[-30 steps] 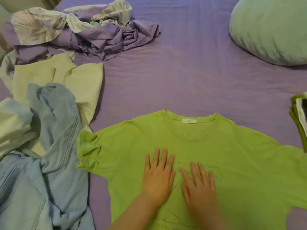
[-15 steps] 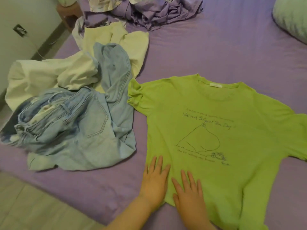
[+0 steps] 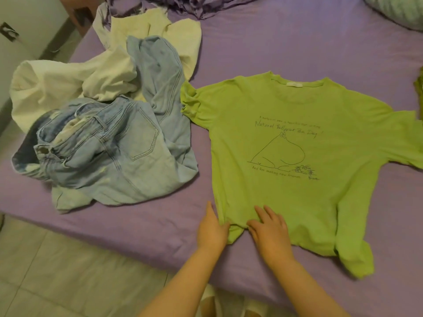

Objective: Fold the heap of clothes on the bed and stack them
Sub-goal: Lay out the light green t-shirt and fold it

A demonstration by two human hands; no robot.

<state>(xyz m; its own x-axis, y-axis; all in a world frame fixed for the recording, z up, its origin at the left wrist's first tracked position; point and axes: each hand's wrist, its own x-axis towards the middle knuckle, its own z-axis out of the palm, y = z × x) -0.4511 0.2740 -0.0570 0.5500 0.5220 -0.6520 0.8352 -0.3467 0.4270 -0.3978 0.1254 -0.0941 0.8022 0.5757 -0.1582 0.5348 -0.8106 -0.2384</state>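
- The green T-shirt (image 3: 295,143) lies flat and print-side up on the purple bed sheet (image 3: 286,49), right of the heap; its long axis runs from the collar at the far side to the hem at the near bed edge.
- Its fabric is a soft, thin knit, with a line drawing and handwritten lettering on the chest; the left sleeve is bunched, and the right side of the hem hangs in a crumpled flap.
- The left hand (image 3: 211,227) pinches the hem's left corner, thumb on top of the cloth.
- The right hand (image 3: 270,229) rests just beside it on the hem, fingers spread and bent; the cloth puckers beneath them.
- Light blue jeans (image 3: 119,152), stiff denim with stitched seams, lie rumpled against cream garments (image 3: 75,83).
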